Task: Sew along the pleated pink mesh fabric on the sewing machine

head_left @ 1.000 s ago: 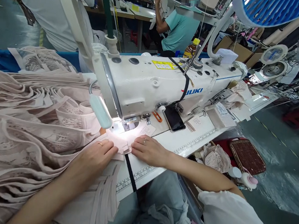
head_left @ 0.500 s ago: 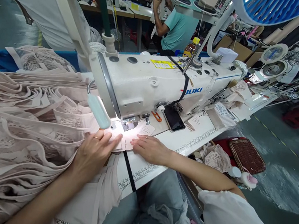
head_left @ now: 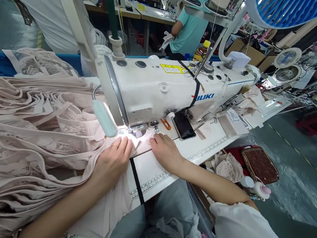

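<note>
A white Juki sewing machine (head_left: 164, 89) stands across the table, its lamp lighting the needle plate (head_left: 137, 132). My left hand (head_left: 114, 159) lies flat, fingers stretched out, on pale pink fabric (head_left: 32, 151) just in front of the needle. My right hand (head_left: 165, 151) rests on the table right of the needle, fingers together and pressing down on the small lit fabric piece (head_left: 140, 144). A heap of pink lace garments fills the left side of the table.
A black phone (head_left: 184, 124), orange snips (head_left: 166, 123) and paper tags (head_left: 206, 129) lie under the machine arm. A ruler strip (head_left: 200, 153) runs along the table edge. A person in white stands behind left; another in teal sits beyond. A woven mat (head_left: 260, 165) lies on the floor at right.
Both hands slid forward toward the needle, pushing the fabric piece under the machine head. The right hand moved up and right, closer to the needle plate.
</note>
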